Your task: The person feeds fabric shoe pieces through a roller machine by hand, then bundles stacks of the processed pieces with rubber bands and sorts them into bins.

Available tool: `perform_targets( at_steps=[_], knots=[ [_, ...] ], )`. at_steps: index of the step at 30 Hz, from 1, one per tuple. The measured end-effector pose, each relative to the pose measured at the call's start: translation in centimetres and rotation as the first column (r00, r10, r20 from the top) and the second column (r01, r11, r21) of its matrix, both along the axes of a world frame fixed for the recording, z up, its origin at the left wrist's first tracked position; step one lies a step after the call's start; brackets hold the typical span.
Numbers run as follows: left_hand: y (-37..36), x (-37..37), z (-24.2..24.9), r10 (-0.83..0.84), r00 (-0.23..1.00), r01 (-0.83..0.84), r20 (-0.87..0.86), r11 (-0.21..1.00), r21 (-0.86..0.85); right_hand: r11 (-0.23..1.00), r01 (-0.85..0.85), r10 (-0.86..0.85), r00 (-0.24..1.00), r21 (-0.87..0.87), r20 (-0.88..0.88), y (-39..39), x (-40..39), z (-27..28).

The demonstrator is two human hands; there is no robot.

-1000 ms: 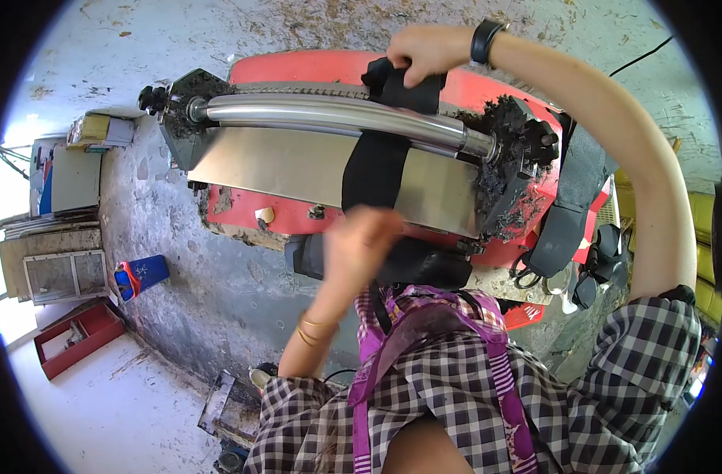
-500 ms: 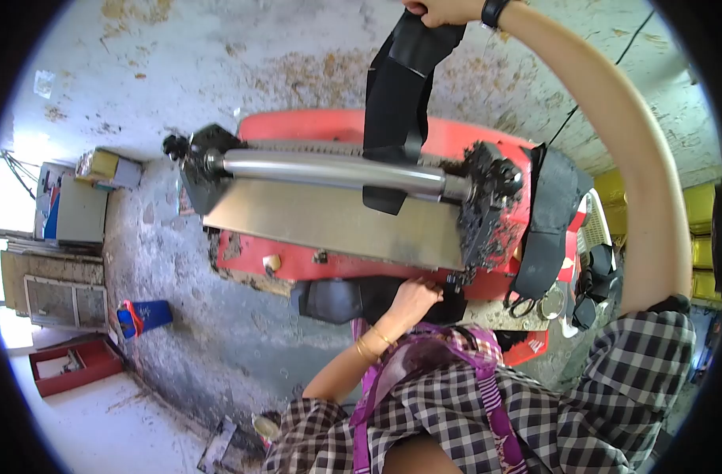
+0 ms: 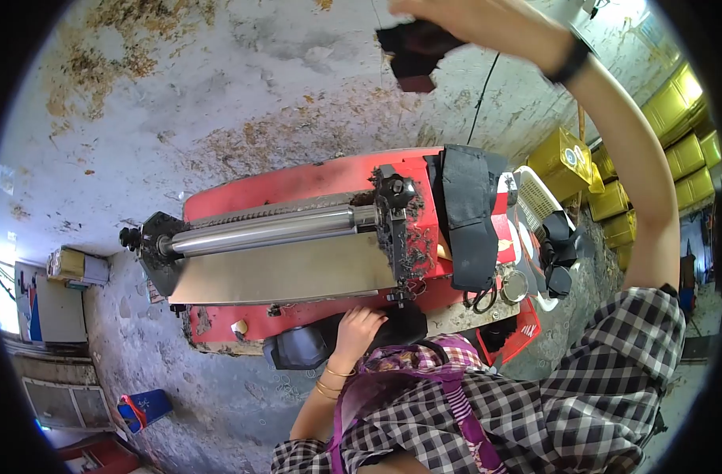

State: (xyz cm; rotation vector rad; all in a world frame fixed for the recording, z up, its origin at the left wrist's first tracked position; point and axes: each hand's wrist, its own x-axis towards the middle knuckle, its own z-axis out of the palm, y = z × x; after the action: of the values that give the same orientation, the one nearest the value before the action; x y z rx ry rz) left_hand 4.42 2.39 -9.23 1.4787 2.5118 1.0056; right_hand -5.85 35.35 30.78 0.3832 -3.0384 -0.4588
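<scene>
Head view, clock centred on the roller machine. A: Position of the black piece?

B: One o'clock, raised in front of the wall, well apart from the roller. The right hand has it, fingers closed over it; their tips are blurred at the top edge.

A: And the left hand?

B: Five o'clock, over the dark sheets at the machine's front. Fingers loosely curled; cannot tell whether they pinch a sheet.

A: Handling note?

B: Judgement: grip firmly near one end so the piece hangs without folding; keep the left fingers low, away from the roller.

A: Containers?

B: Red crate, four o'clock: something black inside. White basket, between two and three: contents unclear. Yellow tin, two: no view inside. Blue bucket, between seven and eight: something red at its rim.
</scene>
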Motion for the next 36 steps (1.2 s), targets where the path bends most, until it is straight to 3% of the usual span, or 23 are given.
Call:
perform_targets(
  at_steps=[1,2,4,8,11,12,14,15,16,18,20,22,23,24,27,29,31,32,33,34,35,36],
  knots=[
    [-0.2,-0.3,0.6,-0.029,1.0,0.028,0.011,0.998,0.05,0.958,-0.139,0.19,0.964,0.251,-0.189,0.5,2.1,-1.8],
    [-0.4,-0.5,1.2,-0.036,0.999,0.036,0.003,0.995,0.097,0.835,-0.215,0.409,0.858,0.507,-0.31,1.4,4.4,-4.1],
    [-1.2,-0.7,1.9,-0.042,0.999,0.043,-0.011,0.982,0.184,0.878,-0.105,0.219,0.955,0.467,-0.198,-1.3,9.8,-7.6],
    [-3.7,-0.8,3.2,-0.105,0.991,0.122,-0.088,0.97,0.21,0.947,-0.308,0.297,0.947,0.089,0.122,-3.3,15.8,-15.8],
    [-4.9,-1.7,6.4,-0.087,0.99,0.112,-0.107,0.958,0.263,0.943,-0.298,0.33,0.898,-0.15,0.291,-3.4,16.4,-18.0],
    [-5.1,-2.4,8.0,-0.034,0.991,0.07,-0.126,0.953,0.295,0.895,-0.158,0.316,0.884,-0.418,0.345,-3.7,15.3,-16.4],
    [-5.1,-4.2,9.7,0.086,0.996,-0.07,-0.039,0.951,0.3,0.885,-0.08,0.252,0.911,-0.46,0.326,-4.2,11.8,-12.7],
    [-4.9,-5.2,10.7,0.154,0.985,-0.168,0.082,0.961,0.219,0.84,-0.133,0.297,0.923,-0.525,0.242,-4.0,9.1,-12.4],
    [-4.5,-5.9,10.8,0.282,0.921,-0.334,0.267,0.926,0.176,0.791,-0.183,0.331,0.93,-0.583,0.157,-3.6,6.1,-12.3],
    [-3.9,-8.0,9.8,0.482,0.794,-0.537,0.371,0.841,0.058,0.713,-0.038,0.251,0.946,-0.7,0.204,-4.7,-0.4,-12.8],
    [-4.6,-8.3,10.3,0.573,0.677,-0.614,0.462,0.786,-0.074,0.738,-0.075,0.349,0.893,-0.67,0.284,-5.0,-6.3,-15.9],
    [-4.9,-8.3,10.6,0.641,0.601,-0.65,0.478,0.74,-0.175,0.742,-0.202,0.492,0.812,-0.639,0.315,-5.7,-11.0,-20.7],
    [-5.0,-8.3,10.6,0.671,0.561,-0.662,0.484,0.715,-0.225,0.772,-0.118,0.481,0.752,-0.625,0.451,-7.0,-12.2,-21.9],
    [-4.6,-8.9,10.4,0.658,0.619,-0.674,0.429,0.725,-0.14,0.802,-0.036,0.462,0.672,-0.597,0.579,-8.6,-13.2,-23.1],
    [-2.6,-11.1,10.0,0.645,0.726,-0.677,0.238,0.732,0.08,0.779,-0.027,0.525,0.573,-0.626,0.629,-11.1,-14.7,-27.7],
    [-2.2,-11.6,11.4,0.659,0.747,-0.662,0.086,0.727,0.183,0.822,0.013,0.47,0.55,-0.569,0.69,-12.2,-15.7,-28.4],
    [-2.8,-8.7,12.2,0.473,0.857,-0.509,0.204,0.838,0.196,0.862,0.167,0.32,0.554,-0.479,0.769,-12.9,-15.6,-28.3],
    [-3.2,-7.0,12.3,0.367,0.894,-0.424,0.258,0.88,0.215,0.654,0.197,0.522,0.581,-0.73,0.625,-12.1,-15.2,-29.0],
    [-2.6,-5.1,11.3,0.186,0.823,-0.294,0.537,0.948,0.122,0.617,0.169,0.516,0.651,-0.769,0.557,-11.7,-15.8,-29.5],
    [-1.3,-3.0,9.2,0.026,0.638,-0.137,0.77,0.987,0.08,0.582,0.132,0.503,0.717,-0.802,0.483,-11.3,-16.4,-29.7],
    [0.0,-1.0,5.4,0.015,0.844,-0.043,0.537,0.998,0.038,0.627,0.124,0.427,0.771,-0.769,0.472,-11.0,-16.6,-28.6],
    [1.1,0.3,1.8,-0.03,0.968,0.037,0.249,0.999,-0.026,0.673,0.117,0.347,0.822,-0.731,0.451,-10.5,-16.9,-27.2]
  ],
)
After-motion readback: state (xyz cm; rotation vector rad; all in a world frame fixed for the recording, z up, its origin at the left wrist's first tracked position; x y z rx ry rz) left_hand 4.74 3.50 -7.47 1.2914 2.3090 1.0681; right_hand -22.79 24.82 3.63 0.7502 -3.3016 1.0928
